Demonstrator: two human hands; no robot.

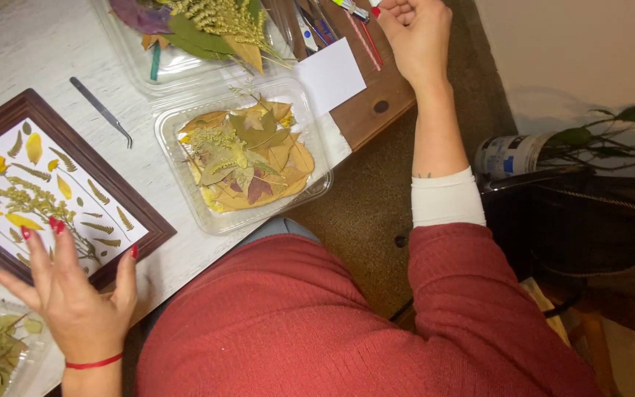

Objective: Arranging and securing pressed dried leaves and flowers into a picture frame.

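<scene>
Fingers point(54, 237) of left hand point(75, 294) spread flat on wooden frame point(123, 192) of pressed leaves, near left; right hand point(417, 37) curled over far tools point(317, 26). Between: tweezers point(103, 110), leaf tray point(244, 158).

Clear plastic clamshell container point(185, 213) on the white table, centre, square with rounded corners, filled with pressed yellow, green and rust leaves. Second clear plastic tray point(137, 70) just behind it, touching, holding purple and green leaves. Third clear tray point(27, 364) at bottom left corner, partly cut off. White cylindrical can with blue-and-black label point(512, 154) lying on its side at right, beside dark plant stems.
</scene>
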